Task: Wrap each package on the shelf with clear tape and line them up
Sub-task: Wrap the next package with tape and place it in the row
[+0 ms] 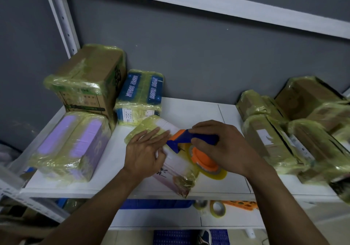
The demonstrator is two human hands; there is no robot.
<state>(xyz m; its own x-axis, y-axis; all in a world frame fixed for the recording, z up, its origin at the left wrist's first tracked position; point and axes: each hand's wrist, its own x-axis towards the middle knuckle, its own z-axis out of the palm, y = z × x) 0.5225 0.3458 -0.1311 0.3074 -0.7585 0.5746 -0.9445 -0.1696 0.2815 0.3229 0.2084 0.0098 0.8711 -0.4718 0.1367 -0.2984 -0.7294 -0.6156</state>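
A white package (176,167), partly covered in yellowish clear tape, lies slanted at the middle of the white shelf (117,146). My left hand (145,150) presses flat on its top with straight fingers. My right hand (221,146) grips the blue handle of an orange and blue tape dispenser (197,148), whose roll of clear tape (212,171) sits against the package's right side.
Taped packages stand at the left: a purple one (72,146), a brown carton (89,80), a blue box (142,93). Several taped brown parcels (274,142) crowd the right. A spare tape roll (217,208) and an orange piece (240,205) lie on the lower shelf.
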